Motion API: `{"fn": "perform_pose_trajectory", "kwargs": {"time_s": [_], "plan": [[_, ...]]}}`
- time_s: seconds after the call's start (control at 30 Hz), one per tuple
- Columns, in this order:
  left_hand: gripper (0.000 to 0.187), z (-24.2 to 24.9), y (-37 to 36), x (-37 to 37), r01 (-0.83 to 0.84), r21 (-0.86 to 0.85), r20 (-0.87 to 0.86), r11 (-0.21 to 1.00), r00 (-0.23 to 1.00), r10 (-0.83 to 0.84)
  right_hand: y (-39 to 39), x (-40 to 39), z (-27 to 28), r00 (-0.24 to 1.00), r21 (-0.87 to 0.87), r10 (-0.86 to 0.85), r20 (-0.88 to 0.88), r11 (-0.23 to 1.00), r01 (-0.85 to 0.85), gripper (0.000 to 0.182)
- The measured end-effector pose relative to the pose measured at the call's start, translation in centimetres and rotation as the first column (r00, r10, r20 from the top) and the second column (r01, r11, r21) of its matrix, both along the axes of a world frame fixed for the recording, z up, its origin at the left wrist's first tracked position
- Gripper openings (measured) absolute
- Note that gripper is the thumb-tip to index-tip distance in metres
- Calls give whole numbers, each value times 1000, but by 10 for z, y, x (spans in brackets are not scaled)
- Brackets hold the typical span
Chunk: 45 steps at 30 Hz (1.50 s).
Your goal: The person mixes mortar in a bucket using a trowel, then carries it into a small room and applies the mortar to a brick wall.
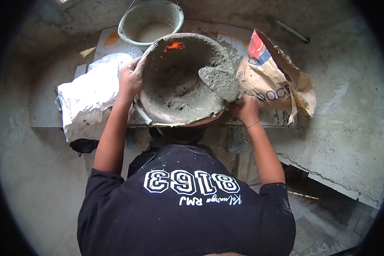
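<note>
A round basin (pixel 184 119), its inside coated with wet grey mortar (pixel 187 100) and showing orange patches near the far rim, is tilted on a board. My left hand (pixel 133 77) is closed on the basin's left rim, thumb at the edge. At the right rim, my right hand (pixel 246 106) is closed round the handle end of a trowel (pixel 219 83). Mortar covers the trowel's blade, which lies over the right side of the basin. The handle itself is mostly hidden by my fingers.
Behind the basin stands a pale bucket (pixel 151 21) with greyish liquid. A white sack (pixel 89 96) lies at the left, and a torn brown paper bag (pixel 273 77) stands at the right. A pipe piece (pixel 292 30) is at the back right. Concrete walls surround the board.
</note>
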<state>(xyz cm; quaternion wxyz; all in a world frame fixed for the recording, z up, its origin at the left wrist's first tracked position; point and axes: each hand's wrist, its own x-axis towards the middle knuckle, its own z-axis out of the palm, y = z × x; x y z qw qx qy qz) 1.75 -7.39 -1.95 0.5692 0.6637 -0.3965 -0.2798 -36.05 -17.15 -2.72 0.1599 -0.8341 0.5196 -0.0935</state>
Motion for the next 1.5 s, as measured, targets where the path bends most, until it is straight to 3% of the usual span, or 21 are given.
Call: {"fn": "perform_pose_trajectory", "kwargs": {"time_s": [0.03,0.1,0.13,0.17,0.27,0.33,0.47,0.53,0.93,1.07,1.17,1.27,1.37,1.43,1.47,1.5], "plan": [[31,0,1,0,-16,8,6,1000,1000,16,-7,-3,-7,1000,9,-1,5,1000,1,28],[31,-3,-1,2,-27,22,17,999,1000,26,-20,-9,-21,897,124,248,366,942,-311,39],[31,-5,-1,5,-19,21,-11,1000,1000,19,-21,-9,-28,858,143,221,464,937,-318,51],[31,-8,-1,5,-12,23,-38,1000,999,13,-26,-10,-32,856,150,216,469,936,-318,51],[32,3,0,-2,-29,56,-44,998,999,31,-36,-6,-37,870,275,250,425,880,-387,43],[32,3,0,-3,-40,47,-42,998,998,42,-38,-2,-29,977,310,208,46,927,-212,36],[32,1,1,-1,-72,90,-13,993,997,74,-20,-10,-1,992,273,115,56,954,-126,31],[32,-3,2,1,-82,87,-1,993,997,83,-14,-22,-2,992,316,73,-107,948,-35,27],[33,12,-11,-2,-53,92,83,994,995,46,-2,-45,9,987,340,26,-160,940,30,27],[33,1,-12,5,-42,98,128,994,991,29,5,-66,-6,981,320,79,-178,947,-19,27],[33,9,-13,1,10,67,51,998,999,-13,22,-84,-5,974,305,67,-218,952,2,26],[34,9,-14,3,-5,77,67,997,998,-1,47,-109,-2,978,286,-192,-84,935,208,27],[33,13,-12,0,15,59,63,998,998,-19,72,-118,3,941,225,-269,-208,923,313,26],[33,15,-14,-1,21,64,41,998,999,-24,88,-119,-1,905,428,-363,223,870,244,29],[33,19,-14,-3,22,78,32,997,999,-24,92,-117,-1,895,420,-382,230,869,262,29],[33,17,-15,-2,45,69,34,997,998,-48,95,-106,5,867,375,-323,380,910,174,28]]}}
